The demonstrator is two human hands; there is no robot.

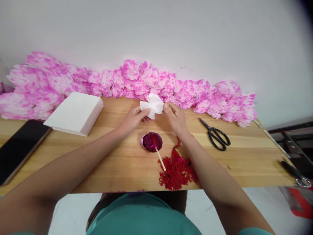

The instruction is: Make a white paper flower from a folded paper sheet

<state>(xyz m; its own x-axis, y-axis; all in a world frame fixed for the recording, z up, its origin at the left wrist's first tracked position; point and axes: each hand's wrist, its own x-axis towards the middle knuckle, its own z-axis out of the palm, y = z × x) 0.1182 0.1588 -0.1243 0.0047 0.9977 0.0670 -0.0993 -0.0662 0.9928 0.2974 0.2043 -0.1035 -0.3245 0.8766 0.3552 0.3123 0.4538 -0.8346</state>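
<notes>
A white paper flower (154, 105) with flared petals is held above the middle of the table. My left hand (137, 118) pinches its left edge between thumb and fingers. At its right edge, the thumb and forefinger of my right hand (175, 118) are closed on a petal. Below them sits a small round dish of dark magenta liquid (148, 143), with a thin pale stick (160, 159) leaning out of it. A tangled heap of red yarn (174, 173) lies beside the stick, partly behind my right forearm.
Pink-and-white paper flowers (132, 78) are heaped along the wall. On the left are a stack of white paper (73, 111) and a black phone (22, 147). Black-handled scissors (216, 135) lie to the right; a dark-handled tool (293, 171) is at the table's right edge.
</notes>
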